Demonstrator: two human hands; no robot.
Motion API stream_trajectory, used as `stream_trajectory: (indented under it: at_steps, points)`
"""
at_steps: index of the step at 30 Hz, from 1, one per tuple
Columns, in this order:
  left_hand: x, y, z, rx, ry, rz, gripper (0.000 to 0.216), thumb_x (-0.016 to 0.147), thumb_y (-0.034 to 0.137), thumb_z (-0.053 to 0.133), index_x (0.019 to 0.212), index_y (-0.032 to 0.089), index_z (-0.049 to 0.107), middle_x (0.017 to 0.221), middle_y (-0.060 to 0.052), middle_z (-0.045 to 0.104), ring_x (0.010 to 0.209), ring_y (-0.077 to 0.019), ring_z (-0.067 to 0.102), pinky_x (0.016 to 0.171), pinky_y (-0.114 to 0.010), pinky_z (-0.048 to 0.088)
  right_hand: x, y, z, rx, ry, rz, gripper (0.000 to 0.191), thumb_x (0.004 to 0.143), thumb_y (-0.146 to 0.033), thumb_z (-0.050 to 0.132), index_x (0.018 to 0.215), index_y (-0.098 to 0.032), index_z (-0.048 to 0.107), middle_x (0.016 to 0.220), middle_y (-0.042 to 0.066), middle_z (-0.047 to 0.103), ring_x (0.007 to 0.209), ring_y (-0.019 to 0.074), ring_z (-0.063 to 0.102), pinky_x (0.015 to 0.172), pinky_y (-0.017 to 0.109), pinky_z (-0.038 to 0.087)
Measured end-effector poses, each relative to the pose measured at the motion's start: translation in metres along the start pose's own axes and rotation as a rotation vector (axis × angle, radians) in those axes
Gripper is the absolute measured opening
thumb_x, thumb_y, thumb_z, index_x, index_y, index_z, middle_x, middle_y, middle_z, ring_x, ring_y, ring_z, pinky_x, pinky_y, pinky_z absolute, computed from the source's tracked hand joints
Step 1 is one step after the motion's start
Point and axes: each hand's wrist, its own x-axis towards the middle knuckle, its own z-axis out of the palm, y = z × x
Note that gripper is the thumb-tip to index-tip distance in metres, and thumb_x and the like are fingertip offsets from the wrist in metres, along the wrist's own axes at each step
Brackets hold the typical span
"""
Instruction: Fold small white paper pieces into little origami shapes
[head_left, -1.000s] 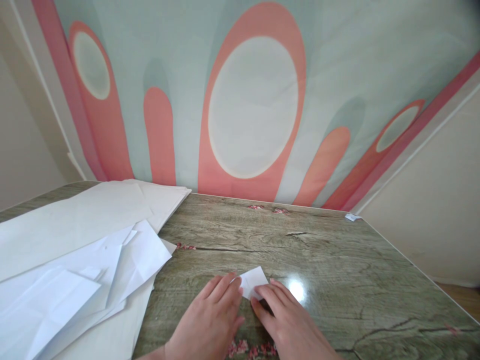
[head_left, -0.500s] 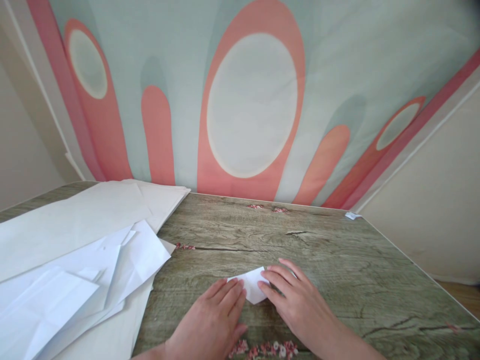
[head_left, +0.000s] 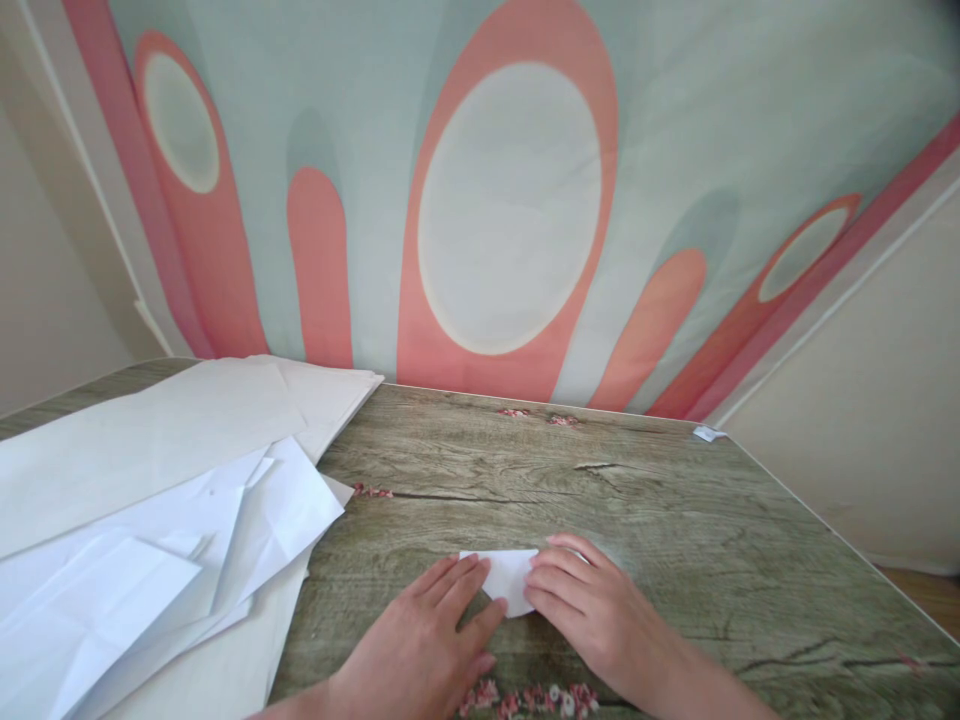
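Observation:
A small folded piece of white paper (head_left: 510, 582) lies on the wood-patterned tabletop between my two hands. My left hand (head_left: 424, 630) holds down its left end, the fingers pressed together on top and one fingertip at the lower edge. Curled over the right end, the fingers of my right hand (head_left: 592, 600) grip the paper and cover that side. The upper edge of the paper looks straight, and its lower side narrows. Both thumbs are partly hidden, as is the paper under the fingers.
Several folded white sheets (head_left: 277, 500) lie on a stack of larger white paper (head_left: 150, 420) at the left. Behind the table (head_left: 637, 500) hangs a pink and green patterned cloth (head_left: 375, 200). A small white tag (head_left: 709, 433) is at the far right corner.
The paper has turned slightly, so its upper edge now runs nearly level. A left fingertip has come onto its lower edge, and my right fingers have drawn closer together.

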Motion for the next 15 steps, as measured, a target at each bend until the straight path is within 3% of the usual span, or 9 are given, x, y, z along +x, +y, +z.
stream_trajectory:
  at_steps: [7,15]
  points:
    - [0.000,0.003,-0.004,-0.060,-0.056,-0.003,0.044,0.085,0.023,0.058,0.127,0.015,0.049,0.137,-0.013,0.046,0.123,-0.0287,0.046,0.103,-0.045,0.040,0.007,-0.011,-0.006,0.183,-0.071,0.005,0.019,0.094,-0.018,0.046,0.080,-0.017,0.059,0.082,0.002,0.065,0.081,0.0148,0.056,0.084,0.033,0.041]
    - [0.003,0.004,-0.012,-0.054,-0.131,0.050,0.046,0.090,0.025,0.052,0.131,0.008,0.045,0.136,-0.015,0.047,0.123,-0.0276,0.046,0.104,-0.042,0.038,0.008,-0.008,-0.016,0.491,-0.129,0.347,0.011,0.089,-0.019,0.056,0.080,-0.020,0.062,0.097,0.000,0.063,0.090,0.0132,0.058,0.080,0.025,0.043]
